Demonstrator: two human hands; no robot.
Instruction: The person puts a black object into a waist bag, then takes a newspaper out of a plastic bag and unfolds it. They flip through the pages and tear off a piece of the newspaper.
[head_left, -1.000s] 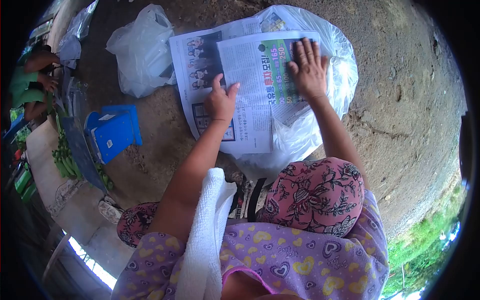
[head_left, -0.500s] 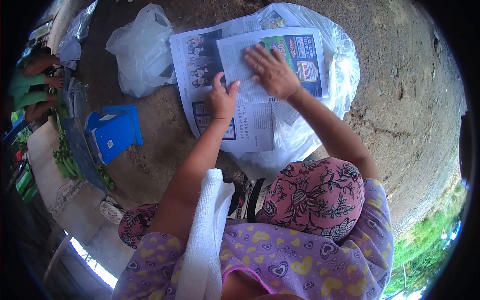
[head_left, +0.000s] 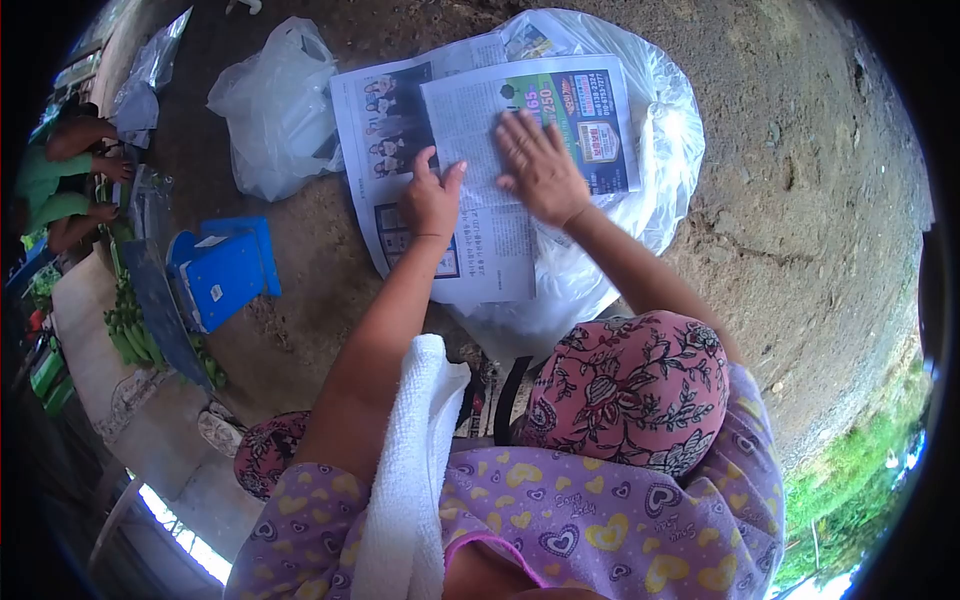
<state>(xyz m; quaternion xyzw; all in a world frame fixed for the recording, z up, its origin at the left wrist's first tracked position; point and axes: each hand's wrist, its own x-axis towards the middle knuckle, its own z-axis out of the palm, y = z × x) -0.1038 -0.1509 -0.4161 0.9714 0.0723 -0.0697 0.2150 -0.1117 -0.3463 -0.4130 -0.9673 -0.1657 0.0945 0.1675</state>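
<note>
Several overlapping newspaper sheets (head_left: 462, 125) lie over a large clear plastic bag (head_left: 670, 120) on the ground. My left hand (head_left: 432, 202) rests on the sheets near their middle, thumb and forefinger apart, with the other fingers partly hidden. Flat on the top sheet, just right of it, is my right hand (head_left: 543, 165), its fingers stretched out. Neither hand grips the paper. What lies beneath the sheets cannot be seen; the bag bulges out around their right and lower edges.
A second clear plastic bag (head_left: 275, 110) sits to the left. Below it stands a blue scale (head_left: 222, 283) with a dark pan beside green bananas (head_left: 130, 325). At far left a person (head_left: 60, 180) in green crouches. A white towel (head_left: 405, 470) hangs at my chest.
My right hand has slid slightly down and right on the top sheet. The whole view has shifted a little; my left hand stays on the paper.
</note>
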